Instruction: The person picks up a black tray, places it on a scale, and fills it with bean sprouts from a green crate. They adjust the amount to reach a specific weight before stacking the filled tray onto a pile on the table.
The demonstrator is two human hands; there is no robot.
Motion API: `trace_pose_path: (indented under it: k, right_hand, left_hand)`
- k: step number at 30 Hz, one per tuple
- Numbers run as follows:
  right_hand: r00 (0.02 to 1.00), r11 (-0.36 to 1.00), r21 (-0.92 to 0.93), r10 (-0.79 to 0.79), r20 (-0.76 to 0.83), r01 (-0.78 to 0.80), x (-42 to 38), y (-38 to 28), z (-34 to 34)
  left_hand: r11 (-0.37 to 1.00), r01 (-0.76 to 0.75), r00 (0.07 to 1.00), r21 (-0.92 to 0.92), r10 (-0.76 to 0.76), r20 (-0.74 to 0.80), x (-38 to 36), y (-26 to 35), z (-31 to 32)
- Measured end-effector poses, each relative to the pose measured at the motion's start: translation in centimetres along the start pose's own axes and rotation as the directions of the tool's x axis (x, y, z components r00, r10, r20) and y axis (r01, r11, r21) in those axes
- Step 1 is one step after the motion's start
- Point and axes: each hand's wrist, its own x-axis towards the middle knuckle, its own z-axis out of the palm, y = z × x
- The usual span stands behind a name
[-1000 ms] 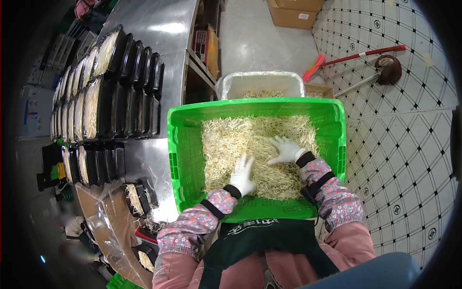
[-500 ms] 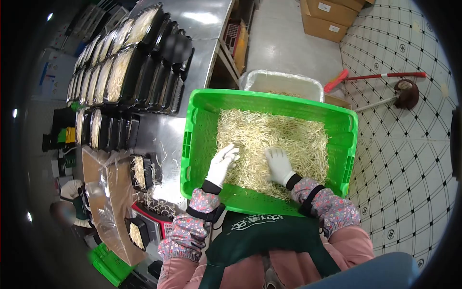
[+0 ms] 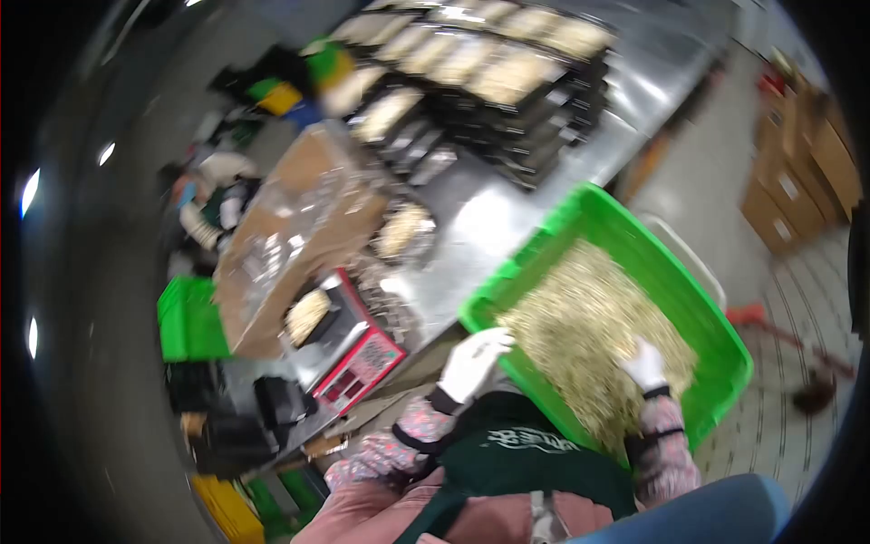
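A green plastic crate (image 3: pixel 618 218) holds a thick layer of pale bean sprouts (image 3: pixel 589 317). My left hand (image 3: pixel 473 364), in a white glove, is over the crate's near left rim; its fingers look stretched out and nothing shows in them. In the sprouts towards the right side is my gloved right hand (image 3: pixel 643 365), its fingertips blurred and partly hidden. Left of the crate, a red-edged weighing scale (image 3: pixel 362 367) stands on the metal table, with a black tray of sprouts (image 3: pixel 308 317) on it.
Stacked black trays of sprouts (image 3: pixel 507 77) fill the table's far part. A cardboard box (image 3: pixel 313 172) lined with clear plastic stands left, near another wrapped tray (image 3: pixel 403 228). A co-worker (image 3: pixel 213 195) is beyond it. Cardboard boxes (image 3: pixel 797 181) and a red-handled tool (image 3: pixel 761 319) are at right.
The view has swung left, towards the scale and table. My left hand has moved out of the sprouts to the crate's rim; my right hand stays in the sprouts.
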Motion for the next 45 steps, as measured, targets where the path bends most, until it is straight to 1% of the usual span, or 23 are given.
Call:
trace_pose_path:
  k: [2, 4, 7, 9, 10, 11, 12, 14, 16, 18, 19, 21, 23, 25, 27, 28, 29, 31, 32, 35, 36, 42, 45]
  right_hand:
    - [0.999, 0.913, 0.407, 0.006, -0.036, 0.009, -0.4, -1.6, -0.7]
    - [1.0, 0.793, 0.608, -0.022, -0.022, 0.031, -0.2, -0.5, -0.7]
    - [0.994, 0.776, 0.624, 0.032, 0.103, -0.089, 0.3, 0.4, -0.8]
    - [0.997, 0.873, 0.486, -0.069, 0.029, 0.046, 1.0, 0.3, -0.4]
    - [0.988, 0.929, 0.337, -0.151, -0.031, 0.153, 1.9, -0.8, -0.4]
    - [0.997, 0.802, 0.594, -0.082, 0.003, 0.065, 2.2, -4.7, -0.9]
    - [0.995, 0.83, 0.553, -0.096, 0.021, 0.068, 2.0, -9.5, -2.5]
    - [0.986, 0.867, 0.478, -0.165, 0.008, 0.141, 2.9, -17.5, -3.7]
    - [0.956, 0.834, 0.491, -0.294, 0.005, 0.254, 4.0, -24.9, -3.8]
    - [0.902, 0.743, 0.579, -0.431, 0.03, 0.335, 4.4, -33.3, -2.1]
    - [0.869, 0.696, 0.614, -0.495, 0.033, 0.372, 4.9, -36.7, -0.8]
    - [0.798, 0.738, 0.456, -0.595, 0.096, 0.497, 6.3, -42.5, 2.1]
    - [0.722, 0.732, 0.301, -0.672, 0.167, 0.611, 7.5, -48.3, 4.8]
    - [0.54, 0.577, 0.198, -0.815, 0.212, 0.793, 6.6, -55.5, 7.5]
    - [0.336, 0.364, 0.091, -0.913, 0.23, 0.927, 6.0, -60.8, 11.1]
    - [0.255, 0.274, 0.047, -0.936, 0.243, 0.961, 5.8, -62.8, 13.4]
    - [0.173, 0.18, 0.005, -0.95, 0.261, 0.984, 5.7, -64.5, 15.7]
    - [0.093, 0.076, -0.059, -0.913, 0.398, 0.995, 5.1, -67.0, 19.8]
    - [0.07, 0.032, -0.091, -0.885, 0.46, 0.995, 5.0, -67.5, 21.6]
    - [0.029, -0.072, -0.159, -0.832, 0.554, 0.985, 5.8, -67.6, 24.9]
    - [0.053, -0.055, -0.166, -0.812, 0.581, 0.985, 6.2, -67.4, 25.0]
    - [0.085, 0.013, -0.122, -0.796, 0.599, 0.992, 9.5, -66.7, 22.3]
    - [0.255, 0.251, -0.086, -0.791, 0.556, 0.964, 11.3, -66.6, 16.7]
  left_hand:
    - [0.999, -0.038, 0.999, -0.018, 0.038, -0.024, -0.9, 0.1, -0.7]
    - [0.996, -0.059, 0.995, -0.072, 0.054, -0.08, -1.4, 0.1, -2.0]
    - [0.995, -0.083, 0.982, -0.053, 0.073, -0.173, -3.1, 1.5, -4.7]
    - [0.992, -0.124, 0.967, -0.023, 0.115, -0.226, -4.5, 2.0, -7.8]
    - [0.981, -0.176, 0.931, 0.078, 0.192, -0.312, -5.3, 2.3, -9.6]
    - [0.961, -0.206, 0.888, 0.182, 0.262, -0.378, -6.3, 2.5, -11.5]
    - [0.923, -0.247, 0.812, 0.296, 0.364, -0.457, -7.0, 2.0, -14.0]
    - [0.947, -0.279, 0.714, 0.157, 0.314, -0.625, -9.2, 4.3, -18.4]
    - [0.872, -0.261, 0.552, 0.413, 0.486, -0.677, -10.5, 1.2, -25.0]
    - [0.869, -0.217, 0.399, 0.445, 0.495, -0.772, -12.4, -0.3, -29.8]
    - [0.866, -0.052, 0.453, 0.498, 0.465, -0.761, -13.6, -3.4, -33.4]
    - [0.914, -0.294, 0.419, 0.28, 0.386, -0.822, -15.2, -3.6, -37.0]
    - [0.918, -0.315, 0.439, 0.241, 0.366, -0.821, -15.9, -3.6, -39.1]
    - [0.917, -0.34, 0.456, 0.207, 0.353, -0.817, -15.7, -4.1, -40.8]
    - [0.797, -0.052, 0.387, 0.602, 0.572, -0.723, -14.3, -5.4, -42.3]
    - [0.849, -0.1, 0.428, 0.519, 0.507, -0.748, -13.9, -4.2, -42.0]
    - [0.841, 0.023, 0.479, 0.541, 0.466, -0.744, -13.5, -3.4, -42.0]
    - [0.881, -0.12, 0.48, 0.458, 0.456, -0.75, -11.4, -3.2, -41.1]
    - [0.96, -0.007, 0.591, 0.279, 0.229, -0.773, -11.2, -1.8, -40.4]
    - [0.572, 0.316, 0.741, 0.757, 0.349, -0.574, -10.1, -3.3, -40.1]
    - [0.474, 0.283, 0.676, 0.834, 0.518, -0.524, -9.3, -5.7, -40.2]
    - [0.429, 0.311, 0.714, 0.848, 0.484, -0.506, -9.2, -5.2, -40.4]
    - [0.425, 0.316, 0.727, 0.848, 0.466, -0.504, -9.1, -5.3, -40.2]
